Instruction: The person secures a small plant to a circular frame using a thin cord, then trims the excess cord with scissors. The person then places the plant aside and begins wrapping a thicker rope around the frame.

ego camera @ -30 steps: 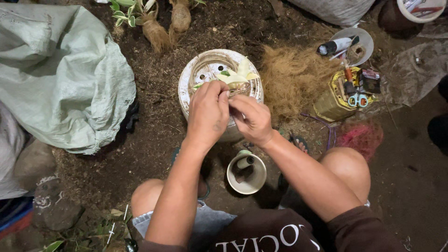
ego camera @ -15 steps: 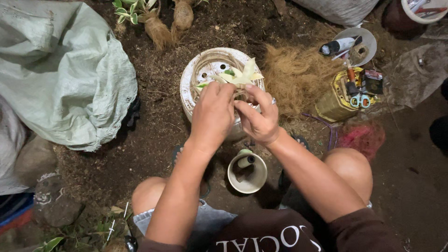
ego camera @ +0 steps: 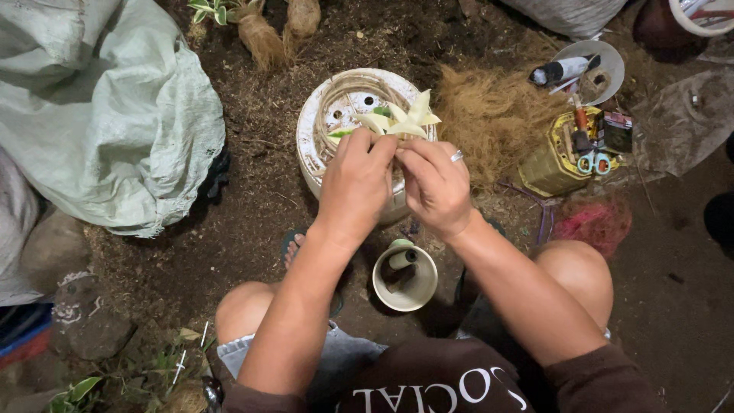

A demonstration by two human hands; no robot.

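Observation:
Both hands meet above a white plastic pot that lies on the soil with thin twine coiled inside it. My left hand and my right hand together grip the base of a small plant with pale yellow-green leaves that fan upward past my fingertips. A ring shows on a finger of my right hand. What the fingers pinch at the plant's base is hidden. Between my knees stands a small cream cup with a spool inside.
A heap of brown coconut fibre lies right of the pot. Further right are a yellow container with scissors and tools, a round lid and red netting. A large pale green sack fills the left. Fibre-wrapped plants lie beyond.
Both hands have lifted the plant slightly up and right over the pot; its pale leaves now stand clear above my fingers instead of lying hidden under them.

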